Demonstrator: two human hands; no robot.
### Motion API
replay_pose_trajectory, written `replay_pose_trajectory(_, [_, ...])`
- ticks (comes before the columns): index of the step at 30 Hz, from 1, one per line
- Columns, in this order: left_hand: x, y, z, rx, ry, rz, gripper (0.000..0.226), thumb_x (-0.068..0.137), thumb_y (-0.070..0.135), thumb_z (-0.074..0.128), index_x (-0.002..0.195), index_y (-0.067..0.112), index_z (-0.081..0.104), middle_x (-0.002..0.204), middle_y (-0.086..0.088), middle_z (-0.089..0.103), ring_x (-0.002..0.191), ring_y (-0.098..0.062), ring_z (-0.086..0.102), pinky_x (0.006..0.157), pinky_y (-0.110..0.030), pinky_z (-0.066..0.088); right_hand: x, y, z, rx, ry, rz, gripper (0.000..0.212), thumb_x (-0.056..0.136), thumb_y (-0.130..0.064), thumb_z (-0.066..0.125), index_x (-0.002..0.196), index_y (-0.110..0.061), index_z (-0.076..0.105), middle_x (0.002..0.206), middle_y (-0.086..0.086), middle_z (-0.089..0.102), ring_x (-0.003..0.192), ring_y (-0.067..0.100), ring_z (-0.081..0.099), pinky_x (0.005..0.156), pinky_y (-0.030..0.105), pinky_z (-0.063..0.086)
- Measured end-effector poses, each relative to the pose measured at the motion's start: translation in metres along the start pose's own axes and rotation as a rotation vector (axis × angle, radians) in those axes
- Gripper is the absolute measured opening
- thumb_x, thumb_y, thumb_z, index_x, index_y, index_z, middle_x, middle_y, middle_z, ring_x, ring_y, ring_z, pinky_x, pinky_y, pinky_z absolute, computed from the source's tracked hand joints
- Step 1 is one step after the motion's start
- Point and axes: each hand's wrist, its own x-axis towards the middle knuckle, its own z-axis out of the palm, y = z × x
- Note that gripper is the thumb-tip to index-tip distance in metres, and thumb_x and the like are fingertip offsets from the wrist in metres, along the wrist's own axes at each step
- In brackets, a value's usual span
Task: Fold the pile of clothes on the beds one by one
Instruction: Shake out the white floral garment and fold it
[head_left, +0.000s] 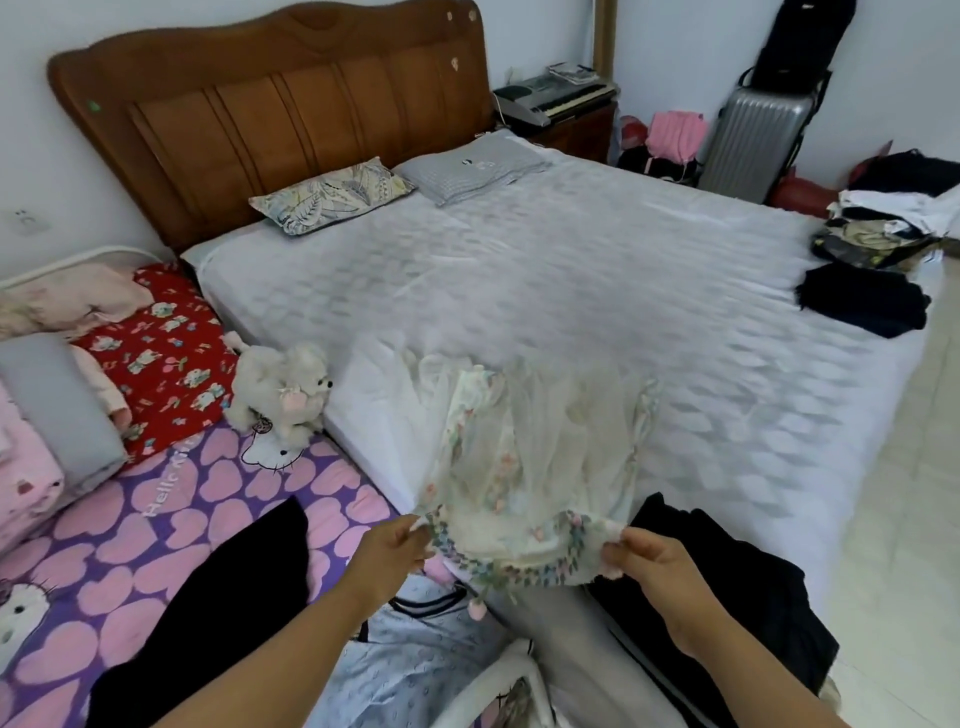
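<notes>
A sheer cream garment with floral trim (535, 467) is stretched out over the near edge of the white bed (571, 270). My left hand (395, 551) pinches its near left corner. My right hand (644, 558) pinches the near right corner. Below my arms lie unfolded clothes: a black garment (218, 597) on the purple heart-print bed (119, 545), a pale blue patterned one (415, 660), a grey one (576, 649) and another black one (727, 571). A folded black garment (862, 301) lies at the white bed's far right edge, next to a stack of clothes (883, 228).
Two pillows (332, 195) lie by the wooden headboard (280, 104). A plush toy (283, 389) sits between the beds. Red and pink bedding (161, 353) lies at left. A keyboard (556, 98), a suitcase (753, 135) and bags stand at the back right. Tiled floor (893, 519) is on the right.
</notes>
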Motion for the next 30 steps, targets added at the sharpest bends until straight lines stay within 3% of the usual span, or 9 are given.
replay_pose_trajectory(6, [0.096, 0.037, 0.005, 0.055, 0.122, 0.038, 0.018, 0.099, 0.019, 0.048, 0.094, 0.026, 0.065, 0.074, 0.003, 0.068, 0.062, -0.017, 0.07, 0.052, -0.021, 0.049, 0.1, -0.018, 0.007, -0.194, 0.012, -0.033, 0.055, 0.091, -0.012, 0.062, 0.141, -0.019, 0.041, 0.139, -0.001, 0.051, 0.126, 0.021, 0.05, 0.106, 0.045, 0.042])
replay_pose_trajectory(11, [0.202, 0.071, 0.011, 0.215, 0.163, 0.132, 0.023, 0.098, 0.017, 0.048, 0.097, 0.036, 0.063, 0.058, 0.0, 0.065, 0.051, -0.016, 0.066, 0.051, -0.022, 0.051, 0.201, -0.026, 0.005, -0.611, 0.053, 0.013, 0.072, 0.097, -0.018, 0.052, 0.152, -0.015, 0.006, 0.159, -0.004, 0.006, 0.146, 0.013, 0.009, 0.118, 0.028, 0.011])
replay_pose_trajectory(17, [0.309, 0.11, 0.032, 0.382, 0.19, 0.264, 0.019, 0.099, 0.024, 0.047, 0.106, 0.032, 0.063, 0.055, 0.005, 0.063, 0.054, -0.012, 0.065, 0.066, -0.035, 0.053, 0.309, -0.054, -0.009, -0.628, 0.079, -0.102, 0.065, 0.096, -0.004, 0.048, 0.15, -0.012, 0.015, 0.151, 0.009, 0.03, 0.137, 0.022, 0.034, 0.113, 0.033, 0.028])
replay_pose_trajectory(19, [0.339, 0.12, 0.042, 0.378, 0.245, 0.278, 0.021, 0.099, 0.028, 0.046, 0.113, 0.033, 0.061, 0.062, 0.004, 0.067, 0.062, -0.014, 0.067, 0.067, -0.035, 0.052, 0.344, -0.065, -0.016, -0.671, 0.103, -0.127, 0.068, 0.095, -0.006, 0.051, 0.151, -0.011, 0.013, 0.146, 0.011, 0.037, 0.132, 0.026, 0.041, 0.108, 0.035, 0.033])
replay_pose_trajectory(21, [0.364, 0.119, 0.054, 0.42, 0.302, 0.27, 0.033, 0.099, 0.029, 0.045, 0.131, 0.031, 0.049, 0.098, 0.002, 0.07, 0.085, -0.017, 0.068, 0.074, -0.032, 0.049, 0.376, -0.071, -0.024, -0.768, 0.156, -0.059, 0.069, 0.092, -0.014, 0.058, 0.15, -0.01, 0.02, 0.135, 0.013, 0.048, 0.122, 0.029, 0.049, 0.093, 0.034, 0.039])
replay_pose_trajectory(23, [0.378, 0.105, 0.066, 0.5, 0.326, 0.23, 0.049, 0.1, 0.025, 0.044, 0.146, 0.027, 0.03, 0.144, 0.0, 0.044, 0.119, -0.022, 0.054, 0.089, -0.03, 0.042, 0.39, -0.068, -0.024, -0.851, 0.308, 0.045, 0.057, 0.091, -0.026, 0.059, 0.143, -0.015, 0.038, 0.137, 0.013, 0.048, 0.123, 0.029, 0.046, 0.093, 0.034, 0.038])
replay_pose_trajectory(25, [0.381, 0.076, 0.081, 0.644, 0.285, 0.203, 0.054, 0.1, 0.025, 0.041, 0.15, 0.022, 0.02, 0.158, -0.001, 0.016, 0.141, -0.02, 0.027, 0.105, -0.031, 0.031, 0.391, -0.045, -0.016, -1.041, 0.396, 0.032, 0.052, 0.095, -0.036, 0.051, 0.142, -0.018, 0.039, 0.15, 0.015, 0.032, 0.135, 0.029, 0.033, 0.106, 0.037, 0.031])
replay_pose_trajectory(28, [0.375, 0.021, 0.101, 0.92, 0.135, 0.302, 0.056, 0.101, 0.034, 0.037, 0.151, 0.024, 0.012, 0.159, -0.001, -0.007, 0.147, -0.021, -0.01, 0.117, -0.032, 0.001, 0.386, 0.012, 0.006, -1.305, 0.122, -0.123, 0.065, 0.098, -0.052, 0.028, 0.151, -0.032, -0.004, 0.157, 0.003, -0.02, 0.146, 0.027, -0.015, 0.117, 0.042, -0.003])
replay_pose_trajectory(30, [0.375, -0.009, 0.113, 1.057, 0.065, 0.42, 0.057, 0.098, 0.045, 0.036, 0.148, 0.025, 0.015, 0.157, -0.003, -0.005, 0.145, -0.021, -0.016, 0.116, -0.035, -0.008, 0.391, 0.052, 0.013, -1.39, 0.007, -0.149, 0.068, 0.095, -0.061, 0.02, 0.138, -0.039, -0.027, 0.145, -0.003, -0.041, 0.136, 0.027, -0.039, 0.11, 0.047, -0.021])
